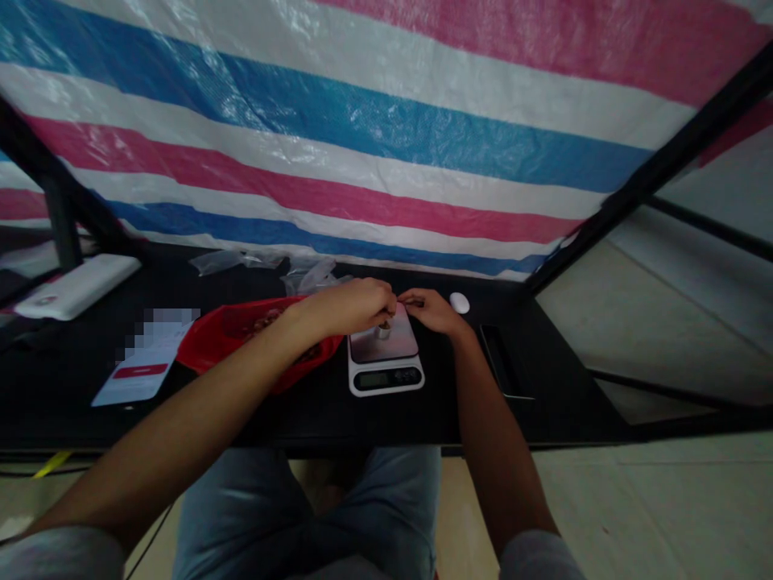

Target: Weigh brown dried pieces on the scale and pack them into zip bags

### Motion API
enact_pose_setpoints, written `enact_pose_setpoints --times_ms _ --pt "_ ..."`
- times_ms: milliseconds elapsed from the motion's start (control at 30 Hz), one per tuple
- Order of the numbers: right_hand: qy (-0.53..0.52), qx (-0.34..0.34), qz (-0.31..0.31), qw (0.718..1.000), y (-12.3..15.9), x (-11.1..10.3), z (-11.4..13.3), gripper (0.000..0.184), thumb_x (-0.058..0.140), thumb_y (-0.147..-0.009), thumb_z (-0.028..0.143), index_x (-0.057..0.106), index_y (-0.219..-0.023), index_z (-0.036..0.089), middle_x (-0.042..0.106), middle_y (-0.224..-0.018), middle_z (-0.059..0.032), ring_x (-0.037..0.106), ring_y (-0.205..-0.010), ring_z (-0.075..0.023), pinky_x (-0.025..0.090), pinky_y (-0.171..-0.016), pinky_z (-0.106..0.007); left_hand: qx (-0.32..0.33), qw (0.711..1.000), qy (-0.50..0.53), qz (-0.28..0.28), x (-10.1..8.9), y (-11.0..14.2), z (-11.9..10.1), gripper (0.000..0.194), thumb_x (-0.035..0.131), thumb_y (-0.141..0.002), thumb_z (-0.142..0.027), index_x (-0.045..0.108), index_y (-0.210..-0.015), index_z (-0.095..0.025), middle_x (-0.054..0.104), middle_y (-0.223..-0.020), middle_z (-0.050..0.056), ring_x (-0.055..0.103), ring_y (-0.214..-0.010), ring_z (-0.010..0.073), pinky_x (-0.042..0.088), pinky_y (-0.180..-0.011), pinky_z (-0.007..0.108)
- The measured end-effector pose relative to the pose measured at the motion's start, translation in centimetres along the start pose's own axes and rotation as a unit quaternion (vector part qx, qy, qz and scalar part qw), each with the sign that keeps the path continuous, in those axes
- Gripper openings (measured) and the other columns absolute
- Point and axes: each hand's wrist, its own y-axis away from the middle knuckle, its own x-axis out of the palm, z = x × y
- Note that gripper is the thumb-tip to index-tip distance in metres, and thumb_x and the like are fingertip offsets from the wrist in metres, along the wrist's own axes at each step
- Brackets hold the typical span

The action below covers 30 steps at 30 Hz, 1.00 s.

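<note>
A white kitchen scale (386, 387) with a display and buttons at its front lies on the black table. On its metal plate stands a small silvery cup (382, 331). Just above that cup is my left hand (369, 306), its fingers pinched together; what they hold, if anything, is too small to make out. My right hand (431, 310) rests by the scale's back right corner with fingers stretched out toward the plate. Under my left forearm sits a red plastic bag (208, 342), spread open, with many small brownish pieces inside; the forearm hides part of it.
Clear plastic bags (311, 276) lie along the back of the table (326, 419). To the right are a white oval object (460, 303) and a dark phone-like slab (504, 362). At left are a printed sheet (136, 383) and a white box-like device (78, 286). A striped tarp (362, 161) hangs behind.
</note>
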Motion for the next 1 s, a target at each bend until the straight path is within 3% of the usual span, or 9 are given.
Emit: enact_pose_setpoints --times_ms 100,500,767,1000 --pt "-0.005 0.002 0.007 1.000 0.0 0.0 0.0 0.016 0.068 -0.081 0.010 0.077 -0.093 0.016 0.080 -0.097 -0.0071 0.074 -0.091 -0.0190 0.056 -0.092 -0.035 0.001 1.000 0.004 0.001 0.7 -0.2 0.0 0.018 0.059 -0.094 -0.013 0.077 -0.094 -0.016 0.074 -0.102 0.007 0.073 -0.094 0.0210 0.052 -0.088 0.030" --pt "-0.004 0.003 0.010 1.000 0.2 -0.1 0.1 0.019 0.067 -0.082 0.009 0.077 -0.097 0.015 0.081 -0.097 -0.0075 0.073 -0.088 -0.0171 0.057 -0.091 -0.034 0.013 0.999 0.034 -0.010 0.7 -0.2 -1.1 0.022 0.059 -0.091 -0.006 0.078 -0.093 -0.017 0.072 -0.099 0.006 0.071 -0.090 0.0184 0.051 -0.084 0.028" --pt "-0.004 0.014 0.007 1.000 0.1 0.0 0.2 0.016 0.068 -0.081 0.012 0.077 -0.094 0.016 0.080 -0.095 -0.0067 0.073 -0.088 -0.0173 0.057 -0.089 -0.033 0.035 0.998 0.057 -0.015 1.1 0.2 -0.3 0.019 0.063 -0.091 -0.008 0.078 -0.098 -0.017 0.073 -0.101 0.006 0.072 -0.093 0.0187 0.052 -0.088 0.029" --pt "0.045 0.004 -0.034 0.998 1.0 -0.8 2.3 0.011 0.068 -0.077 0.016 0.076 -0.084 0.016 0.077 -0.085 -0.0044 0.069 -0.080 -0.0177 0.055 -0.083 -0.032 0.037 0.997 0.061 -0.017 1.2 0.4 0.0 0.020 0.062 -0.092 -0.007 0.077 -0.101 -0.018 0.074 -0.099 0.005 0.071 -0.092 0.0180 0.050 -0.086 0.027"
